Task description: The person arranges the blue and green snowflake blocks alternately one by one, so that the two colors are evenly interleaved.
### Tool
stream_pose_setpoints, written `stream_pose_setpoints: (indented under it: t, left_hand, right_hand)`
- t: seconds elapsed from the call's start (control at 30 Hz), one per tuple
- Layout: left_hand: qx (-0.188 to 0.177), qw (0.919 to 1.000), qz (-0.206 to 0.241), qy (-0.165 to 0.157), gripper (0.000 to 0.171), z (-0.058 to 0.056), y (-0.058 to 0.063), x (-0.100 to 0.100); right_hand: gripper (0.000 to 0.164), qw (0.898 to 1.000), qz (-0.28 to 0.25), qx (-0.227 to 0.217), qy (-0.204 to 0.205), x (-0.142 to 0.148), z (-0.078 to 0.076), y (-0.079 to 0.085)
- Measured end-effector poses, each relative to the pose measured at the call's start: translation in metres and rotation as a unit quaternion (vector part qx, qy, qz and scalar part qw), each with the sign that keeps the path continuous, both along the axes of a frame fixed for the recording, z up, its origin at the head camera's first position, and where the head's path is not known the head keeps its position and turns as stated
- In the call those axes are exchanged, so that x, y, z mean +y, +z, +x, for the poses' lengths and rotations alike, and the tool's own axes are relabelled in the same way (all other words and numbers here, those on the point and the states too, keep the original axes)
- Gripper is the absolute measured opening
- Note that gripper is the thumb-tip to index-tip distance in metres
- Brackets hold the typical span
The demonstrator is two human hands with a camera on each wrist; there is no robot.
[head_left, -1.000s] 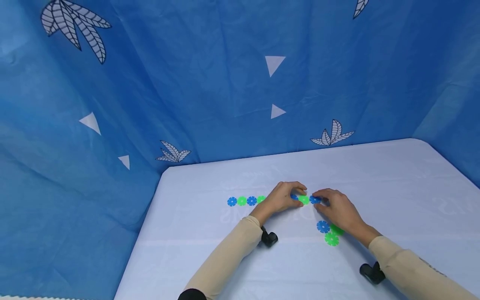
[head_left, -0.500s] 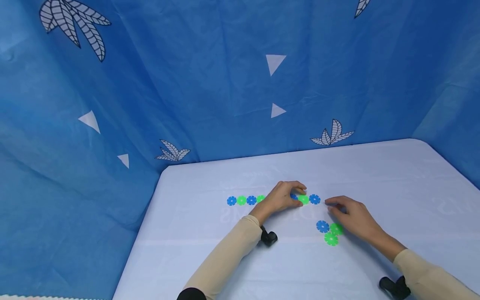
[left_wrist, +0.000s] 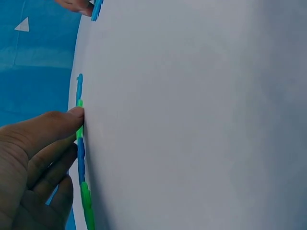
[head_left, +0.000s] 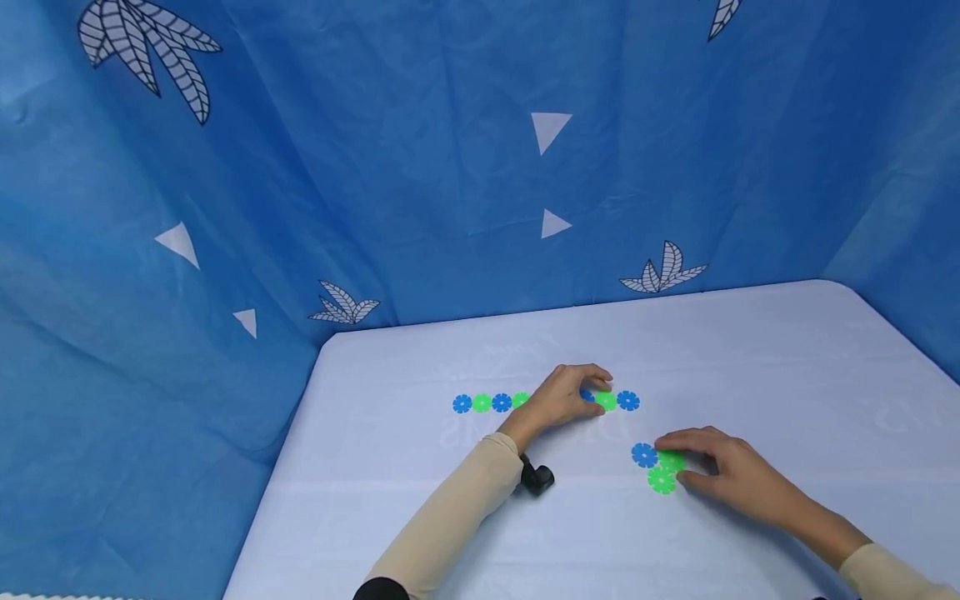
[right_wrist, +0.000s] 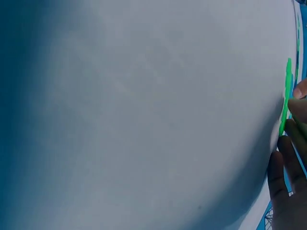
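Note:
A row of blue and green slotted snowflake discs runs across the table in the head view, with a blue disc (head_left: 462, 403) at its left end and another blue disc (head_left: 628, 401) at its right. My left hand (head_left: 558, 396) holds a green disc (head_left: 606, 402) near that right end between thumb and fingers, hiding the row's middle. Nearer to me lie a loose blue disc (head_left: 644, 455), a green disc (head_left: 662, 480) and another green disc (head_left: 671, 461). Around this last one my right hand (head_left: 738, 475) sets thumb and forefinger, pinching its edges.
The white-covered table (head_left: 420, 517) ends at a blue curtain (head_left: 450, 208) printed with leaves and triangles. A black device (head_left: 537, 479) hangs under the left forearm, close above the table.
My right hand has let go of the row's end blue disc, drawn back to the right and come down to the loose discs. My left hand stays where it was.

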State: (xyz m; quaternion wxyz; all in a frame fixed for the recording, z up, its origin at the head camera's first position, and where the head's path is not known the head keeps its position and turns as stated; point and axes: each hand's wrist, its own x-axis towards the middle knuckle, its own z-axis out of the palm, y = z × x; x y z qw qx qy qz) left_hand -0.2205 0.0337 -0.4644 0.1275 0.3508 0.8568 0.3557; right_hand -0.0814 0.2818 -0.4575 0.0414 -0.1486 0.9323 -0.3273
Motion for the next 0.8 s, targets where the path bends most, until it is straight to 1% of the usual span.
stream_pose_setpoints:
  t: [0.13,0.23,0.37,0.53,0.67,0.8]
  left_hand:
    - [0.001,1.0,0.003,-0.004,0.05,0.0,0.0,0.001]
    - [0.006,0.9999,0.01,-0.004,0.05,0.0,0.001,0.005]
    - [0.01,0.9997,0.023,-0.004,0.049,0.0,0.0,0.013]
    - [0.005,0.9993,0.036,-0.008,0.049,0.001,0.0,0.024]
    - [0.003,0.9994,0.035,-0.005,0.049,0.002,-0.001,0.027]
    - [0.012,0.9998,0.017,-0.005,0.049,0.0,-0.001,0.028]
  right_hand:
    - [0.042,0.999,0.022,0.025,-0.002,-0.001,0.003,-0.002]
    - [0.039,0.999,0.035,0.033,-0.011,-0.004,0.003,-0.001]
    - [0.037,0.998,0.043,0.047,-0.021,-0.005,0.004,-0.001]
    - [0.037,0.994,0.055,0.086,-0.027,-0.006,0.007,-0.004]
    - [0.036,0.993,0.053,0.106,-0.028,-0.007,0.008,-0.003]
    - [0.034,0.993,0.059,0.099,-0.029,-0.008,0.006,-0.003]
